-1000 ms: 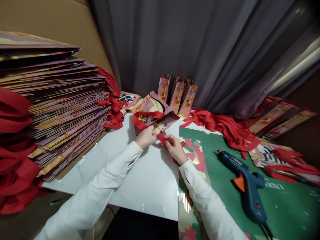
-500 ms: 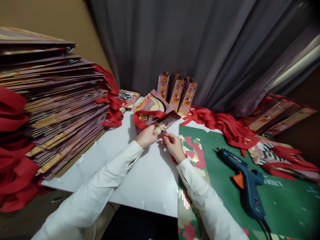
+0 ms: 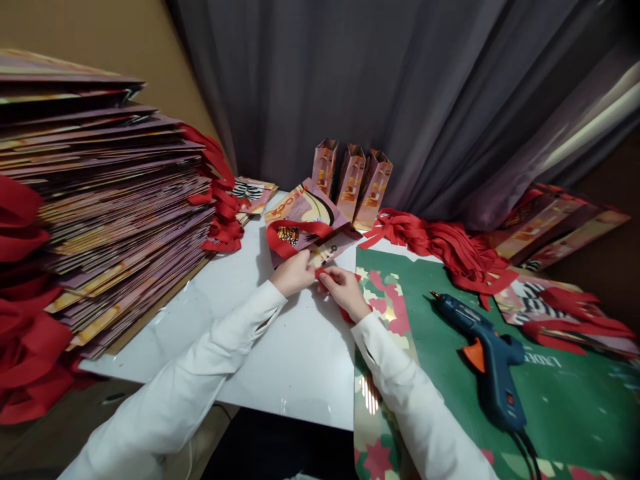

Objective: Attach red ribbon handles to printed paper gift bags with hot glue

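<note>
My left hand (image 3: 294, 274) is closed on the near edge of a purple printed paper bag (image 3: 314, 208), which is tilted above the white table. A red ribbon handle (image 3: 283, 247) loops across the bag's front, over a butterfly picture. Close beside it, my right hand (image 3: 346, 291) pinches a red ribbon (image 3: 325, 271) against the bag's near edge. More of that ribbon shows under the right palm. The fingertips hide the exact spot where ribbon and bag meet.
A blue glue gun (image 3: 493, 363) lies on a green board (image 3: 440, 413) at right. Red ribbons (image 3: 440, 247) are heaped behind it. Three narrow bags (image 3: 350, 183) stand by the curtain. A tall stack of flat bags (image 3: 125, 220) fills the left, with ribbons hanging beside it.
My right hand has shifted slightly left with the ribbon, closer to my left hand and the bag's edge. My left hand keeps its hold; the view has moved slightly.
</note>
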A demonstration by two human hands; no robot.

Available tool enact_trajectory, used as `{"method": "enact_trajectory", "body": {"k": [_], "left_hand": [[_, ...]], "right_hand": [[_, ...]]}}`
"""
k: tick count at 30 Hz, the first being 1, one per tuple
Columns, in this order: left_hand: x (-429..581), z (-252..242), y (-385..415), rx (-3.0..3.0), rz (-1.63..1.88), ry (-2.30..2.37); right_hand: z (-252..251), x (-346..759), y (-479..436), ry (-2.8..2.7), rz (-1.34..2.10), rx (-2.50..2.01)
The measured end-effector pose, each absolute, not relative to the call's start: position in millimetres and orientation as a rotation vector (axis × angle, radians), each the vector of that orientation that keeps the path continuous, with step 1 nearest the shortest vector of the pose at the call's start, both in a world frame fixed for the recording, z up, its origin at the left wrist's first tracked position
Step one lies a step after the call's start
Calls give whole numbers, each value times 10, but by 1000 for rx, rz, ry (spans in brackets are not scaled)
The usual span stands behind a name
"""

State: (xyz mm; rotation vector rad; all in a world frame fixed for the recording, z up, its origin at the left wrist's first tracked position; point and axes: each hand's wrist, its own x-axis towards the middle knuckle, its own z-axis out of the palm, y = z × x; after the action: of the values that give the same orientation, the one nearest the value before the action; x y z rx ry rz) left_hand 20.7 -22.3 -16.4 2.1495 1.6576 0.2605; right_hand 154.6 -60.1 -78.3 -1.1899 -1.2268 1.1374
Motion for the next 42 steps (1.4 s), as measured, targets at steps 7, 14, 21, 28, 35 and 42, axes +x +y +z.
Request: {"method": "enact_trajectory", "body": {"k": [7,14,21,28,35,42], "left_hand": [[227,-161,-251,2167,210,1653],[253,-178,-278,2188,159,1639],[266,-204,-276,2189,193,1631],[260,-191,-278,2172,215,1624],[256,-188,-309,2151,209,1585],[228,-242,-262,2100,235,1431]], "right_hand": [[-845,1542,-570,-1203,1110,-1229],[-896,1517,-572,-1163,1001,-1356],[-906,1434,-575,-1107,980,-1379],[-917,1413,-593,-1138,1041,-1259],[-910,1400,-636,-1157,941,-1325],[-850,1380,-692,-1434,812,-1433]]}}
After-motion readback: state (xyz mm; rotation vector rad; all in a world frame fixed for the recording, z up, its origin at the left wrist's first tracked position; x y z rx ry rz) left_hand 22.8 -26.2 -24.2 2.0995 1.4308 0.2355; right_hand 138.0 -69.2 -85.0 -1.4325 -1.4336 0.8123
